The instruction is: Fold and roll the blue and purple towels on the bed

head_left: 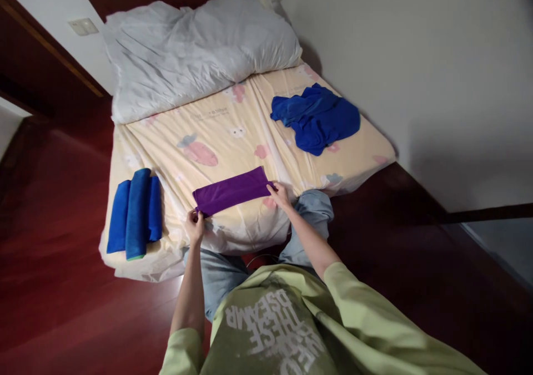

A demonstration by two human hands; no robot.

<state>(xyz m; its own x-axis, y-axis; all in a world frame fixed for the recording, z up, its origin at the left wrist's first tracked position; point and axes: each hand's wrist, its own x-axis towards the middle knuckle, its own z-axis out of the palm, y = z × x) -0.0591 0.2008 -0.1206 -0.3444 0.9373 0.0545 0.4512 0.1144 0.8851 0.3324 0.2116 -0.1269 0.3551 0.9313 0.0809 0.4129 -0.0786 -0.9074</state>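
A purple towel (233,191), folded into a long flat strip, lies across the near edge of the bed. My left hand (194,225) pinches its near left corner. At the opposite end, my right hand (278,193) grips the near right corner between thumb and fingers. The near long edge looks slightly turned up or rolled between both hands. To the left rest several rolled blue towels (139,214), one lying on top of the others. Farther right is a crumpled blue towel or cloth (318,117), spread loosely in a heap.
The bed (166,147) has a cream sheet with rabbit and carrot prints. A large white pillow (200,47) lies at its head. A pale wall (400,59) runs along the right, and dark red floor (62,208) surrounds the near and left sides.
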